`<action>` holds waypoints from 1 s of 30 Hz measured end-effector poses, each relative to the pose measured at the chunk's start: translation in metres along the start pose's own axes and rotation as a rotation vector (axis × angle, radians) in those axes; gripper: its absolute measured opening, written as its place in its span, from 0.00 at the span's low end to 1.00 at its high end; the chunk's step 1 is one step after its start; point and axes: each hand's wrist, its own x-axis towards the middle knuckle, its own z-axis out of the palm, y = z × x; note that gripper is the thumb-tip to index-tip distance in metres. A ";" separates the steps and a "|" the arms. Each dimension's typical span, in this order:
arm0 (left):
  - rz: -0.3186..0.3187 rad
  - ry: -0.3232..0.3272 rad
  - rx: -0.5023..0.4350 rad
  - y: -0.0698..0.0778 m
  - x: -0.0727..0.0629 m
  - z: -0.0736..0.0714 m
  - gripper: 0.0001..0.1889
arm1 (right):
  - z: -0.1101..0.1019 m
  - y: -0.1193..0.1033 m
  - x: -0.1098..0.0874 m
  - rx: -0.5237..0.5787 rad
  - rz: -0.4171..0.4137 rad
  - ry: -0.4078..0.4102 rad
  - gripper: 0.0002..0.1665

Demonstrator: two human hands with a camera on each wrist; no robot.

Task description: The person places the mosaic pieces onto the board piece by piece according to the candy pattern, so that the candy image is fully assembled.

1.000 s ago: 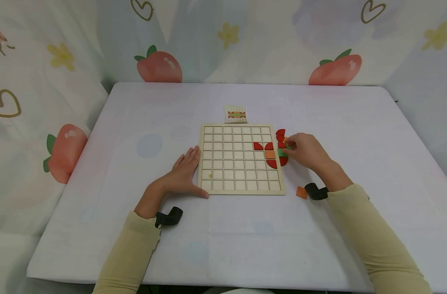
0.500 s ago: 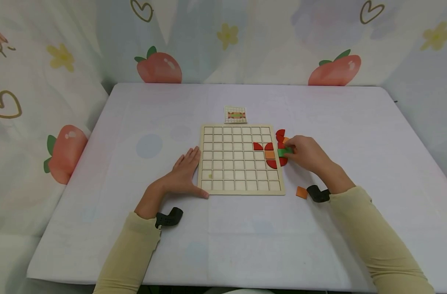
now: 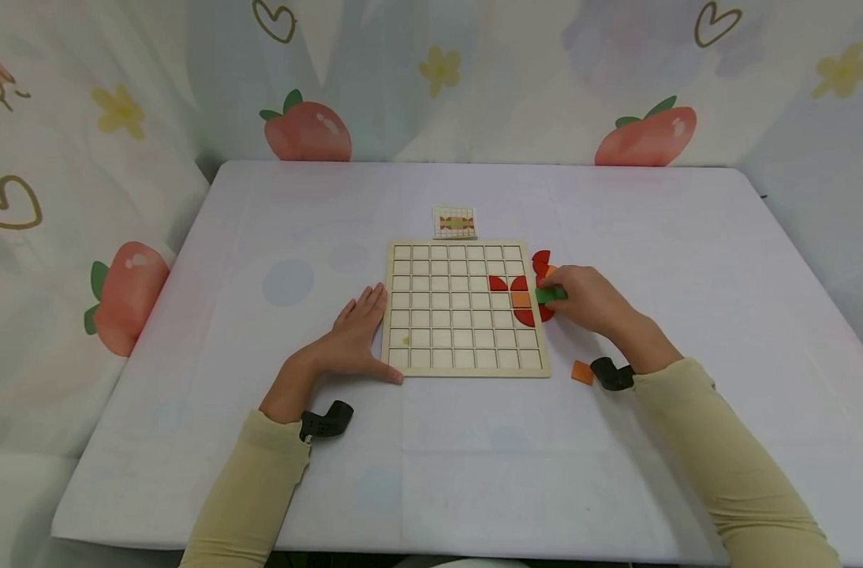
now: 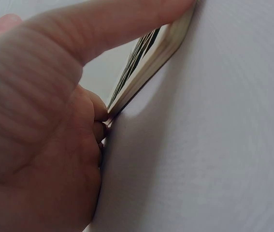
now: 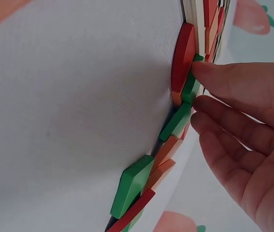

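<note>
My left hand point(image 3: 353, 335) lies along the left side of the wooden grid board point(image 3: 467, 372). Its fingers are straight, and its thumb point(image 4: 127, 24) reaches over the front left corner. At the board's right edge, my right hand point(image 3: 593, 300) pinches a green tile point(image 5: 190, 87) between thumb and fingertips. Another green tile point(image 5: 176, 122) and a red curved-edge piece point(image 5: 182, 60) lie right by those fingertips. Inside the grid, an orange square tile point(image 3: 521, 299) sits with red quarter-round pieces point(image 3: 498, 282) around it, toward the right side.
Behind the board lies a pattern card point(image 3: 455, 222) printed with a small coloured figure. Loose red pieces point(image 3: 541, 260) and orange tiles cluster along the board's right edge. A separate orange tile point(image 3: 582, 372) rests near the right wrist. Patterned cloth surrounds the white table point(image 3: 318, 489).
My right hand has shifted slightly toward the front over the green tiles, and its fingers have closed together on one. The left hand and board have stayed still.
</note>
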 end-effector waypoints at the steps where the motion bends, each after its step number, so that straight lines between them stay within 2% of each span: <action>1: 0.000 0.000 0.001 0.000 0.000 0.000 0.68 | 0.000 0.000 0.000 -0.003 -0.003 -0.002 0.17; 20: -0.003 -0.002 0.004 0.001 -0.001 -0.001 0.68 | 0.001 -0.003 0.004 -0.061 -0.016 -0.039 0.18; 30: -0.002 -0.001 0.004 0.001 -0.001 0.000 0.69 | 0.002 -0.001 0.004 -0.163 -0.137 -0.030 0.15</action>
